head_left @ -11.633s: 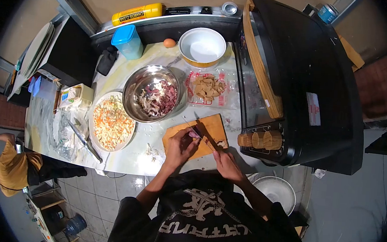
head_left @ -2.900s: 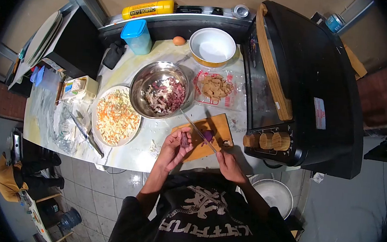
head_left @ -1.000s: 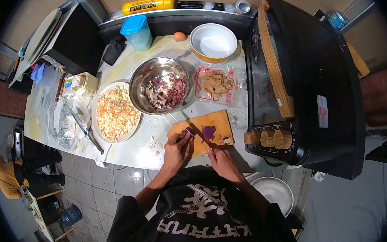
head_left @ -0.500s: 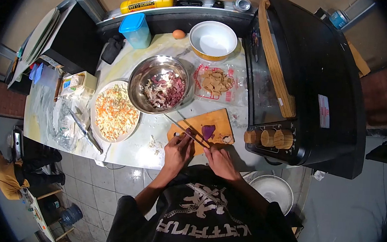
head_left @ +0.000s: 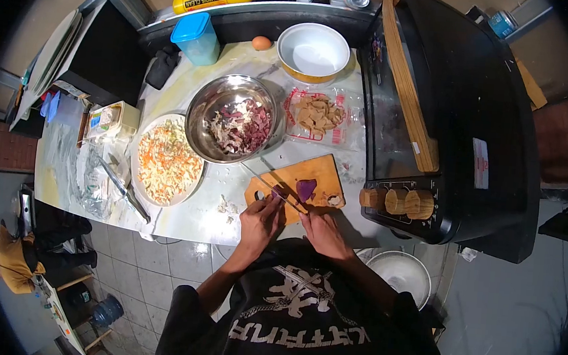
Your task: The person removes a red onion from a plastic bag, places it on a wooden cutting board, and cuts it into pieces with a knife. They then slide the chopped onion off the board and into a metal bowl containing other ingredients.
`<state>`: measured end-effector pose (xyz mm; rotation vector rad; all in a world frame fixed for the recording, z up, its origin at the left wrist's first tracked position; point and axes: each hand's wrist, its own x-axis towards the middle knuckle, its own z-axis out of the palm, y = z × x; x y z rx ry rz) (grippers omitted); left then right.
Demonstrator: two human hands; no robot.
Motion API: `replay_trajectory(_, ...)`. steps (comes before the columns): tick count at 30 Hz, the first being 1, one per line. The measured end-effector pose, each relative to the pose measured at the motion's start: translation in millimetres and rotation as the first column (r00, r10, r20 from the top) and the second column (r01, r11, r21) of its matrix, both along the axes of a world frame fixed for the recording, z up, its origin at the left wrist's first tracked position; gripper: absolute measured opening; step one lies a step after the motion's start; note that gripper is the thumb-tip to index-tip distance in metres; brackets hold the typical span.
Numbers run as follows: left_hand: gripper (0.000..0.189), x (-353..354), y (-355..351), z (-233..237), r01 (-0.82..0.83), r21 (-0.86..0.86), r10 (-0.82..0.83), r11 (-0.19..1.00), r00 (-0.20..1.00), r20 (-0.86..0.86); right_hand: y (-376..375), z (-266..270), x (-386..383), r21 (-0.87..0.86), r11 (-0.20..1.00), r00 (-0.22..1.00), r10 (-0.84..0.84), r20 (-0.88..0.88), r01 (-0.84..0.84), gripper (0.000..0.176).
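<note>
A wooden cutting board (head_left: pixel 328 167) lies at the counter's front edge, with a knife (head_left: pixel 267 182) slanting across it. My right hand (head_left: pixel 325 235) is closed around the knife's handle. My left hand (head_left: pixel 258 227) pinches a small dark purple piece (head_left: pixel 279 191) on the board, right beside the blade. A larger purple chunk (head_left: pixel 306 190) rests on the board to the right of the knife, with small pale scraps (head_left: pixel 333 199) near the right edge. Behind the board stands a steel bowl (head_left: pixel 198 121) holding chopped purplish and white pieces.
A plate (head_left: pixel 138 183) of shredded orange and white vegetables is left of the bowl. Another knife (head_left: pixel 126 192) lies beside it. A plastic bag (head_left: pixel 338 130) with brown slices, a white bowl (head_left: pixel 313 49) and an egg (head_left: pixel 261 43) are behind. A black oven (head_left: pixel 475 119) borders the right.
The view has shifted slightly, so the counter items sit a little higher in the picture. Both hands stay at the board, with the knife almost where it was.
</note>
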<state>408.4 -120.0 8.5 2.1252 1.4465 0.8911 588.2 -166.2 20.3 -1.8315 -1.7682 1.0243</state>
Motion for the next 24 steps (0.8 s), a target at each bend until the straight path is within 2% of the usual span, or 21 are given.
replay_trajectory(10,0.03,-1,-1,2,0.029,-0.018,-0.029,0.999,0.999,0.016,3,-3,-3,-0.114,0.992,0.997,-0.038,0.072,0.046,0.045)
replay_trajectory(16,0.031,-2,-2,-1,0.026,-0.04,-0.027,0.999,0.999,-0.019,5,-5,-1,-0.177,0.984,0.994,0.025,0.102,-0.006,0.046)
replay_trajectory(24,0.032,1,0,4,0.029,-0.024,-0.029,0.999,1.0,-0.003,12,13,2,-0.278,0.96,0.991,0.021,0.13,0.016,0.047)
